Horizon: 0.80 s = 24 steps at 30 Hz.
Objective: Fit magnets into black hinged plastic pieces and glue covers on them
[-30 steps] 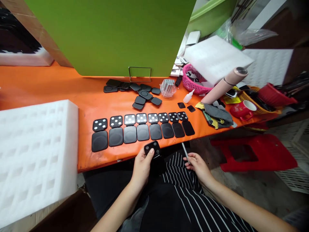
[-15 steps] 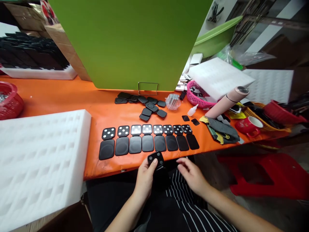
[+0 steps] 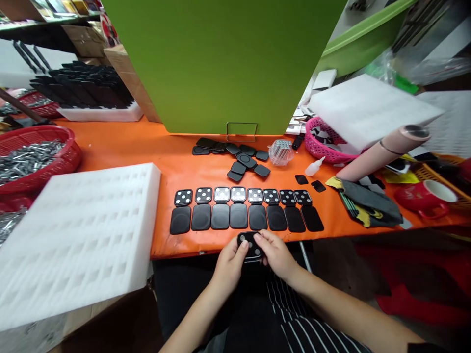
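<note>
Both hands grip a black hinged pad [image 3: 250, 245] just off the table's front edge. Its upturned face carries several round grey discs. My left hand [image 3: 230, 262] closes on its left side, thumb on top. At the right side, my right hand [image 3: 277, 255] pinches the upper corner; some of its fingers are hidden beneath. Beyond them lies a row of similar black pads, unfolded, each with a disc-studded small half [image 3: 238, 194] above a plain larger half [image 3: 239, 216]. Farther back, loose black pieces [image 3: 246, 160] lie in an overlapping heap.
A white foam tray [image 3: 99, 220] juts over the table's left edge, near a red basket [image 3: 69, 149] of metal pins. At right are a glue bottle [image 3: 314, 167], a pink flask [image 3: 384, 152], a cloth bundle [image 3: 371, 203] and a red mug [image 3: 423, 198]. A green board [image 3: 224, 63] stands behind.
My right hand has come in from the right and now grips the pad together with my left. The camera view has swung left, showing more of the red basket.
</note>
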Each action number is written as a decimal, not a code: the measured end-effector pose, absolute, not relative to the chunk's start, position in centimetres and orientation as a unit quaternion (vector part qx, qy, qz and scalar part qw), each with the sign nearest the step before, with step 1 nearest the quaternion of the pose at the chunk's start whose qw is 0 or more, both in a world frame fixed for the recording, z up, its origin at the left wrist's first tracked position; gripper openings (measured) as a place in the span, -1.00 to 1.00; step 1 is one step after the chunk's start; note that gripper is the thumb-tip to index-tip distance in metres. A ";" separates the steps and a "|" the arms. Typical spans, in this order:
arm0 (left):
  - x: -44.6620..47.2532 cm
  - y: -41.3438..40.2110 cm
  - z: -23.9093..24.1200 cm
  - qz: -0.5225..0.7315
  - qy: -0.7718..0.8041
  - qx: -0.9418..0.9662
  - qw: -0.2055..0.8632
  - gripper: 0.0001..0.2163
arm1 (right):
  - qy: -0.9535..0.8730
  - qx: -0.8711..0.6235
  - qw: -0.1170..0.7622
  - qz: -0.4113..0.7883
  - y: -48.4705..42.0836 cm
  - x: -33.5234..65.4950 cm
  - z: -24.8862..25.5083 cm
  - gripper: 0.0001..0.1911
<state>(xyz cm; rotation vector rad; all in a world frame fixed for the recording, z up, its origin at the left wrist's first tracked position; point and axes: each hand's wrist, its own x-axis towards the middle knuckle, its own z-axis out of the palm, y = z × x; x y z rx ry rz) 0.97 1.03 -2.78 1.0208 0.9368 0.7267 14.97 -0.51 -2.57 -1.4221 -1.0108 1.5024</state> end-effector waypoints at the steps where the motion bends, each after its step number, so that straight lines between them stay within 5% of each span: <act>1: 1.2 1.1 -2.8 0.327 0.409 0.447 0.725 -0.76 | -0.394 -0.561 0.410 0.602 -0.5 15.3 -2.5 -0.66; 16: 2.0 0.4 -3.1 0.320 0.382 0.420 0.758 -0.69 | -0.384 -0.561 0.437 0.589 0.2 16.5 -3.3 -0.75; 24: -4.5 1.9 -3.0 0.397 0.537 0.415 0.618 -0.64 | -0.573 -0.607 0.312 0.454 1.1 17.9 -2.9 -0.72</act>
